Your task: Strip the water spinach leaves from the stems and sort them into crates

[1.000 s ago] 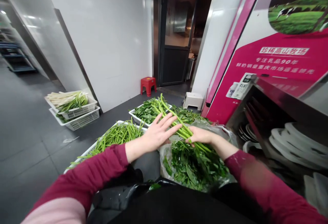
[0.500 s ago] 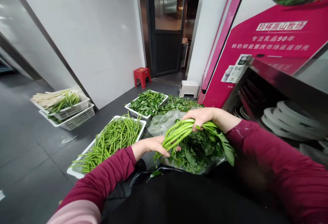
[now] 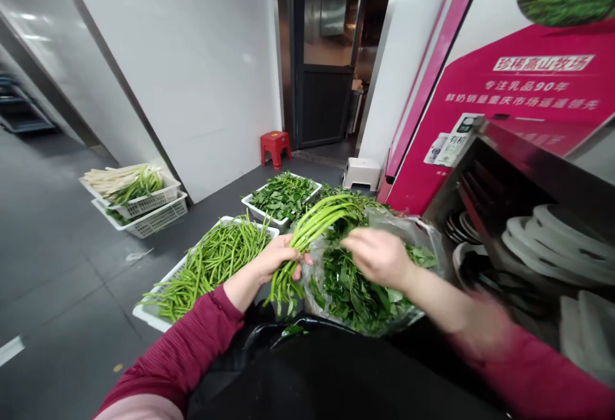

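My left hand (image 3: 283,257) is closed around a bunch of long green vegetable stems (image 3: 319,218), held up at a slant with the leafy ends drooping at the far right. Just right of the bunch, my right hand (image 3: 377,255) has its fingers curled in, slightly blurred; whether anything is pinched in them I cannot make out. Below it, leafy greens (image 3: 358,292) fill an open clear plastic bag (image 3: 430,237) in front of me. To the left, a white basket (image 3: 158,324) holds a heap of trimmed green stems (image 3: 211,266).
Beyond stands another white tray (image 3: 247,201) of leaves. Stacked baskets (image 3: 156,215) with scallion-like stalks sit by the wall at left. A red stool (image 3: 275,149) and a white stool (image 3: 361,173) are near the doorway. At right, a metal shelf holds white plates (image 3: 552,247).
My right hand has let go of the bunch and moved right and down beside it. My left hand keeps its hold, and the bunch now points up and away. The view has shifted slightly left.
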Available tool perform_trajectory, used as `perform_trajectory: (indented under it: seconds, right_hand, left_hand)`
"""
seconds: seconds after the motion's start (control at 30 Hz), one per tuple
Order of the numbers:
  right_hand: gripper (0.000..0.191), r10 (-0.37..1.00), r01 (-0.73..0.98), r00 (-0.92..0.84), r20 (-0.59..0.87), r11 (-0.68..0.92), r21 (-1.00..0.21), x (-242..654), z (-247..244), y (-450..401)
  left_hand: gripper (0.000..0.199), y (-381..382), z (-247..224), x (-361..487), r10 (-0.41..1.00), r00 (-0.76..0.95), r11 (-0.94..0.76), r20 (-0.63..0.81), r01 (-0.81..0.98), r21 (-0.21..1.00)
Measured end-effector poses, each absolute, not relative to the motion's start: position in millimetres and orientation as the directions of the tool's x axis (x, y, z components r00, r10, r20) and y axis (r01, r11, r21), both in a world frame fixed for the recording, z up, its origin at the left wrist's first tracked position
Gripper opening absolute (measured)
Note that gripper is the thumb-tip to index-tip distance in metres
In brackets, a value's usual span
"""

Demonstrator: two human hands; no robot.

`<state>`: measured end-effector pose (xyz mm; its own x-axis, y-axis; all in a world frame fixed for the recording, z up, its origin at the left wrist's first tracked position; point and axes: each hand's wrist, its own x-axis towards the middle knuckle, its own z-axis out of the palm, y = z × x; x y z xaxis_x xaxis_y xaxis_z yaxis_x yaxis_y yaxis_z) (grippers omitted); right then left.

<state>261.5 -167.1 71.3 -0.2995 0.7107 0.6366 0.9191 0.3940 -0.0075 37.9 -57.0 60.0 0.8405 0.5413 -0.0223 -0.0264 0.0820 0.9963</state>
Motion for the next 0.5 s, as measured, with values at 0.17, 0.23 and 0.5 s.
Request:
perform_trajectory:
  seconds: [0.17, 0.23, 0.5]
  right_hand:
    - [0.043, 0.68, 0.935, -0.272, 0.681, 0.353, 0.022, 225, 19, -150]
    - [0.04, 0.621, 0.928, -0.24, 0.746, 0.372, -0.011, 225, 8, -139]
    - [0.018, 0.507, 0.974, -0.147, 0.849, 0.222, 0.037, 229, 8, -147]
  left_hand:
    - [0.025, -67, 47, 40, 0.509, 0.86, 0.263, -0.043, -0.107, 0.959]
    - [0.025, -77, 43, 41, 0.485, 0.872, 0.334, -0.071, -0.11, 0.936]
    - [0.022, -108, 60, 49, 0.635, 0.766, 0.158, -0.097, -0.006, 0.987]
